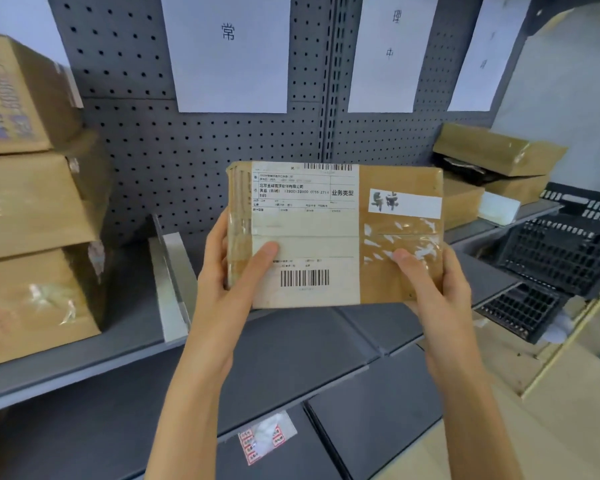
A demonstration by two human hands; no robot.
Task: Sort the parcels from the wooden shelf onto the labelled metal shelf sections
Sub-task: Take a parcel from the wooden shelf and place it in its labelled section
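Note:
I hold a flat brown cardboard parcel (336, 220) upright in front of the grey metal shelf (125, 344). It carries a white shipping label with barcodes and a small white handwritten tag. My left hand (229, 275) grips its lower left edge, thumb on the label. My right hand (430, 282) grips the lower right corner, thumb on the taped face. Three white paper labels hang on the pegboard behind: one (227, 50) directly above the parcel, one (388, 50) to its right, one (482, 53) further right.
Three stacked cardboard boxes (32, 202) fill the shelf's left section beside a grey divider (168, 282). More parcels (496, 157) lie in the right section. Black plastic crates (561, 258) stand at the right. A lower dark shelf (309, 358) sits below my arms.

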